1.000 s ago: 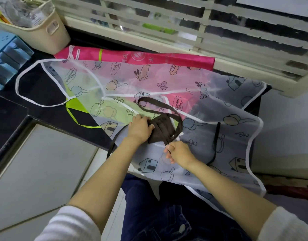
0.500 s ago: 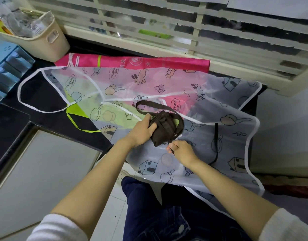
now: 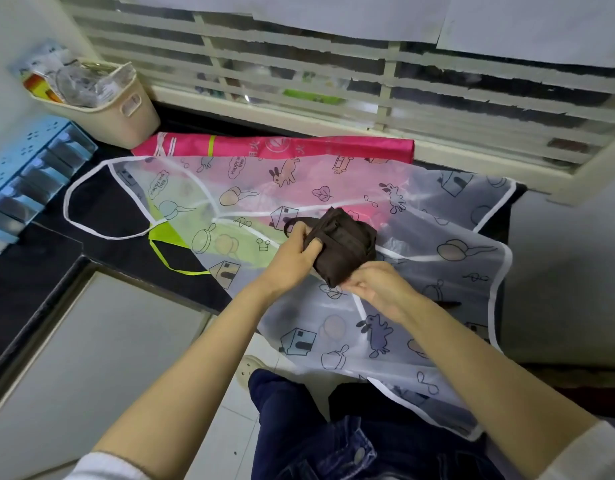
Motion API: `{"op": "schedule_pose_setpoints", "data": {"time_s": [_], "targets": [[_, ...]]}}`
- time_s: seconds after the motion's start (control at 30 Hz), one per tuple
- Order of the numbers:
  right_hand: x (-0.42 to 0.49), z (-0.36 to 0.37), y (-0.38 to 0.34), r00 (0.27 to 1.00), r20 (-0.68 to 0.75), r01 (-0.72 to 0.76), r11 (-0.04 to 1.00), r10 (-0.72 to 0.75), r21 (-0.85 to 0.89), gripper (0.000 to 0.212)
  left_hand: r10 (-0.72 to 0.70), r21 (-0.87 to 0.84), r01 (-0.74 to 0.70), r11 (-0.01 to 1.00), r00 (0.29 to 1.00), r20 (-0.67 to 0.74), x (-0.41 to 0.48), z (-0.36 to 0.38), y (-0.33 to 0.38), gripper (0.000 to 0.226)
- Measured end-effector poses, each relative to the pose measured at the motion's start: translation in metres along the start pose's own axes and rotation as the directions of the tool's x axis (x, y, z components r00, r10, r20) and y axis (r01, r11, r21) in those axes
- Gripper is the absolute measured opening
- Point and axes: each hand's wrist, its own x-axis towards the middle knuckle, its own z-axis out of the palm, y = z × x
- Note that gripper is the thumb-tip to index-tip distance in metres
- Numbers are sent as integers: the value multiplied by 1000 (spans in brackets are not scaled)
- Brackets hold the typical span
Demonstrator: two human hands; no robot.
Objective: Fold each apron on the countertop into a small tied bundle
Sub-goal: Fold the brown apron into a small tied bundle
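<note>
Over the black countertop [image 3: 119,258] the left hand [image 3: 295,258] grips the bundle [image 3: 344,244], the right hand [image 3: 375,289] pinching its near corner; a slackened pinch might let it unwind.

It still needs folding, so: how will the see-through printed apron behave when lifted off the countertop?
Probably floppy: the see-through printed apron drapes limply over the countertop edge. Likely light and slippery, since its thin film shows the pink apron through it. Its white neck loop may trail or snag.
</note>
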Motion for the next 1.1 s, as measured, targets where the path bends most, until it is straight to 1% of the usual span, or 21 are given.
{"op": "schedule_pose_setpoints", "data": {"time_s": [0.1, 0.17, 0.23, 0.33, 0.43, 0.5, 0.57, 0.6, 0.67, 0.7, 0.73, 0.77, 0.8, 0.83, 0.87, 0.97, 1.03, 1.07, 1.1], "targets": [[-10, -3, -8, 985, 164, -86, 970, 49, 227, 35, 21, 20, -20, 1000, 1000, -13, -4, 0, 3, 12], [-13, -4, -10, 974, 211, -151, 936, 86, 318, 36, 26, 39, -26, 999, 1000, -6, -7, 1, 4, 13], [-15, -3, -11, 972, 209, -175, 923, 106, 342, 41, 37, 72, -37, 997, 999, 8, -12, 5, 7, 14], [-16, 1, -9, 986, 115, -151, 937, 120, 314, 32, 49, 172, -49, 984, 999, 7, -18, 12, 11, 18], [-16, 0, -8, 990, 86, -130, 944, 108, 302, 22, 46, 198, -52, 979, 998, 34, -23, 17, 12, 17], [-17, -3, -10, 989, 104, -129, 950, 104, 283, 21, 35, 143, -44, 989, 997, 70, -27, 16, 12, 17], [-17, -8, -14, 983, 153, -140, 950, 100, 280, 25, 39, 0, -39, 999, 995, 92, -32, 11, 16, 21], [-18, -10, -16, 978, 183, -154, 945, 104, 289, 27, 51, -82, -43, 996, 994, 96, -34, 9, 16, 26], [-17, -16, -21, 967, 220, -188, 938, 126, 292, 35, 65, -150, -56, 987, 996, 58, -31, 2, 15, 37], [-16, -18, -22, 963, 235, -197, 941, 133, 275, 41, 58, -153, -51, 987, 998, 39, -30, 0, 15, 35], [-15, -20, -23, 960, 246, -199, 947, 135, 253, 47, 36, -160, -30, 987, 999, 35, -29, -1, 17, 26], [-15, -21, -25, 957, 258, -195, 954, 134, 227, 50, 15, -172, -6, 985, 998, 53, -28, -1, 18, 16], [-15, -22, -26, 955, 265, -185, 963, 130, 197, 51, 2, -180, 14, 984, 996, 87, -27, 0, 17, 16], [-15, -23, -28, 955, 269, -172, 973, 125, 156, 48, -9, -175, 33, 984, 991, 134, -27, 1, 18, 20], [-16, -24, -29, 955, 271, -155, 982, 121, 107, 44, -30, -157, 59, 986, 983, 180, -29, 1, 18, 22], [-18, -28, -34, 952, 282, -118, 993, 122, -29, 29, -109, -126, 149, 981, 955, 277, -28, 3, 13, 15], [-18, -31, -36, 950, 287, -104, 990, 127, -93, 27, -139, -113, 180, 977, 944, 299, -30, 3, 14, 41], [-17, -32, -37, 949, 286, -101, 989, 129, -110, 26, -146, -111, 187, 976, 941, 306, -30, 2, 13, 47], [-15, -34, -38, 948, 290, -97, 987, 130, -125, 25, -145, -97, 184, 978, 937, 318, -29, 2, 11, 45]]}}
